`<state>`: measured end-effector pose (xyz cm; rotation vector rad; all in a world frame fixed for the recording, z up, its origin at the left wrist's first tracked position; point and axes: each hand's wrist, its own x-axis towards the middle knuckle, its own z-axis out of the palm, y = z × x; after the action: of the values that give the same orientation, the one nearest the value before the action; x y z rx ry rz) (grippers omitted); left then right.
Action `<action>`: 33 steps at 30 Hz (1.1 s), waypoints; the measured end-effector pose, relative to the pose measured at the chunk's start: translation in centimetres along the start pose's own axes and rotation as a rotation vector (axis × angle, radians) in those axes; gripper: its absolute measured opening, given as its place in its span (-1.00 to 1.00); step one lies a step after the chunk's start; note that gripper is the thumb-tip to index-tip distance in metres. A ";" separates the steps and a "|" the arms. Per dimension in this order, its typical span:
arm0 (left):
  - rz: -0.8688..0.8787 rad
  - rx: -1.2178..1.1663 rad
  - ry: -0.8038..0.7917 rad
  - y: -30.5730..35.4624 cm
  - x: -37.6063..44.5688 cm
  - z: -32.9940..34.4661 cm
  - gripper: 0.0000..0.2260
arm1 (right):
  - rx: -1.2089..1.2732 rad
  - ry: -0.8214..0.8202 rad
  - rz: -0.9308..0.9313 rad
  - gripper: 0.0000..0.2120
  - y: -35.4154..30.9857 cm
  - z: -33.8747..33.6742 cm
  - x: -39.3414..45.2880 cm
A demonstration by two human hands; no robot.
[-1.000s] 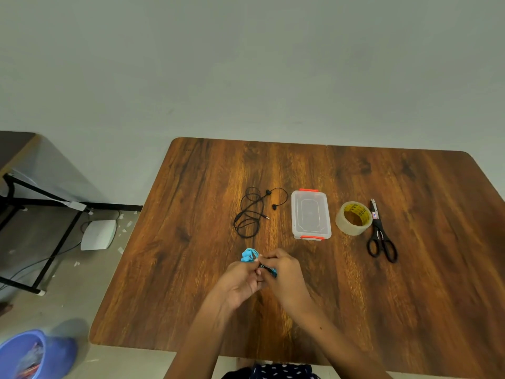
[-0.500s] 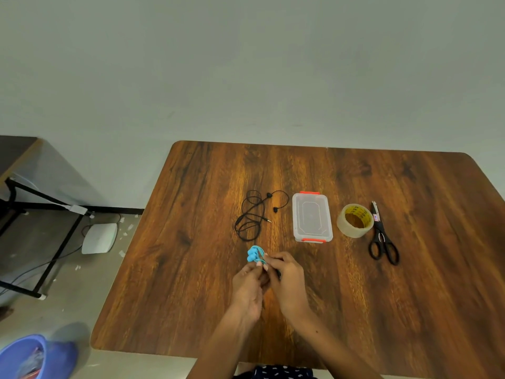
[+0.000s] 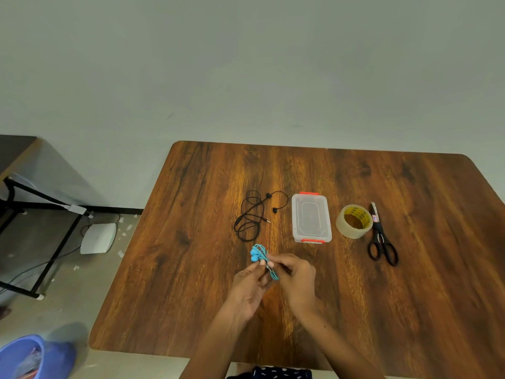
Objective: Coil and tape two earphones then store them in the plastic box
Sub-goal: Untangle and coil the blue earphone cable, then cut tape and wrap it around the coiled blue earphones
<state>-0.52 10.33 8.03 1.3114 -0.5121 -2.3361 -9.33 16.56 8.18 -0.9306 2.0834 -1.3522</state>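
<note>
A dark wood-grain tabletop [image 3: 191, 269] with rounded corners stands against a plain pale wall [image 3: 246, 64]; to its left, on the grey floor [image 3: 62, 305], are a black-framed side table [image 3: 30, 203], a white flat device [image 3: 98, 238] with a cable, scraps of paper, and a blue bucket [image 3: 20, 356] at the near corner. Above the near middle of the tabletop both hands meet round one blue earphone [image 3: 258, 254], bunched into a small coil. The left hand [image 3: 250, 288] has its fingers curled, pinching the coil from the left; the right hand [image 3: 295, 280] pinches the cord from the right, its fingertips [image 3: 269, 262] on the plug end, with a loop of blue cord hanging between the two. Beyond them lie one black earphone [image 3: 250, 217], loosely looped and untaped, and just right of it one clear plastic box [image 3: 311, 217] with orange latches, lid on. Further right sit one roll of tape [image 3: 354, 221] and, touching or just beside it, one pair of black scissors [image 3: 381, 239]. That makes two earphones, one box, one roll, one pair of scissors.
</note>
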 end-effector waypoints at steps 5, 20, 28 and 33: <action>0.025 0.007 -0.041 0.2 0.3 -0.4 -0.75 | 0.171 0.047 0.149 -0.86 0.0 0.2 0.1; 0.008 0.004 0.024 0.4 0.4 -0.7 -0.83 | 0.095 0.048 0.135 -0.87 -0.5 0.3 -0.3; -0.024 -0.076 0.075 0.2 0.3 -0.9 -0.87 | -0.137 -0.087 0.054 -0.81 -1.3 0.5 -0.2; 0.021 -0.084 0.131 0.3 0.3 -0.7 -0.88 | -0.124 -0.141 0.101 -0.77 -1.2 0.8 0.1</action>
<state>-0.02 9.80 7.60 1.4017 -0.3809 -2.2115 -8.47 15.69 8.98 -0.9296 2.0949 -1.0856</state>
